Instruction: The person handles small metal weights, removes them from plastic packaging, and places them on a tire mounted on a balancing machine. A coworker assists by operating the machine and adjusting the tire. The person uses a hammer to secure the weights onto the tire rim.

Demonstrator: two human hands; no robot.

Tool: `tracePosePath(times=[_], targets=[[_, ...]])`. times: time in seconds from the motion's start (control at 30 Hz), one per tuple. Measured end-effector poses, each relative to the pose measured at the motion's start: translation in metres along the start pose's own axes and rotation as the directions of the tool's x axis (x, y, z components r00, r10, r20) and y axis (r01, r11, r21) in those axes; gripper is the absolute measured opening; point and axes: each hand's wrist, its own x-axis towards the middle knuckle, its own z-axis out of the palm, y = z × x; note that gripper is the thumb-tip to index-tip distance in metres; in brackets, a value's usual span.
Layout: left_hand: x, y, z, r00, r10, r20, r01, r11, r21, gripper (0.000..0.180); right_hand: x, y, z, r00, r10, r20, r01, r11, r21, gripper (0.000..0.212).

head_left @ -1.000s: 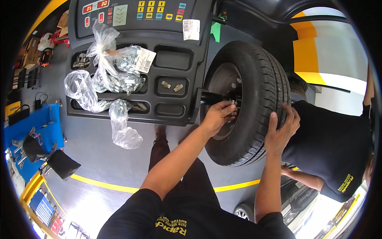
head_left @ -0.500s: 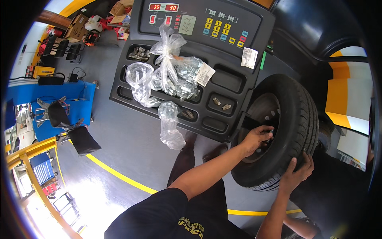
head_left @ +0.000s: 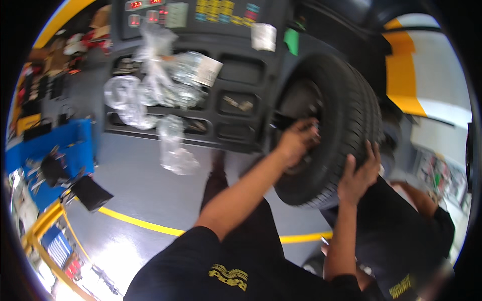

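Observation:
A black tyre on a steel wheel (head_left: pixel 346 120) stands upright on the side of a wheel balancer. My left hand (head_left: pixel 297 143) reaches inside the rim. Its fingers are pinched together near the inner rim edge; motion blur hides what small thing they may hold. Against the tread on the right rests my right hand (head_left: pixel 360 175), fingers stretched out and apart. Left of the wheel is the balancer's dark tray (head_left: pixel 241 90) with moulded compartments. Clear plastic bags (head_left: pixel 186 83) of metal wheel weights lie on it, and a few loose weights (head_left: pixel 238 103) sit in one compartment.
Close on my right, a person in a black shirt (head_left: pixel 411 226) bends near the wheel. The balancer's control panel (head_left: pixel 216 12) is at the top. A blue workbench (head_left: pixel 78 145) with black tools stands at the left, beside a yellow frame (head_left: pixel 42 220). A yellow line (head_left: pixel 140 223) crosses the grey floor.
My view has swung right, so balancer and wheel appear farther left. My left hand stays inside the rim and my right hand on the tread. More of the other person shows.

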Motion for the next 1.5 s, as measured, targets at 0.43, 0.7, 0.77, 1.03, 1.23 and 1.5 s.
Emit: tracePosePath(times=[0.43, 0.7, 0.77, 1.03, 1.23, 1.5], targets=[[-0.004, 0.005, 0.003, 0.999, -0.046, -0.029, 0.048, 0.994, 0.100, 0.042, 0.016, 0.016, 0.003, 1.000, -0.011, -0.028, 0.013, 0.996, 0.085, 0.050], [-0.002, 0.008, 0.008, 0.998, -0.057, -0.008, 0.058, 0.992, 0.114, 0.042, 0.019, 0.034, 0.008, 0.998, 0.052, -0.047, -0.051, 0.998, 0.035, 0.046], [-0.002, 0.008, 0.008, 0.998, -0.064, -0.002, 0.063, 0.990, 0.123, 0.041, 0.014, 0.034, 0.010, 0.998, 0.001, -0.066, 0.005, 0.997, 0.079, 0.047], [0.002, 0.004, 0.007, 0.998, -0.064, 0.022, 0.062, 0.993, 0.099, 0.041, 0.008, 0.043, -0.001, 0.944, 0.324, 0.068, -0.331, 0.929, 0.166, 0.050], [0.003, -0.005, -0.004, 0.999, -0.048, -0.007, 0.048, 0.985, 0.168, 0.040, 0.012, 0.036, 0.007, 0.990, 0.137, 0.040, -0.141, 0.976, 0.165, 0.053], [-0.001, -0.011, -0.002, 0.987, -0.119, -0.108, 0.137, 0.976, 0.172, 0.033, 0.000, 0.030, -0.003, 0.977, 0.204, 0.067, -0.214, 0.952, 0.217, 0.053]])
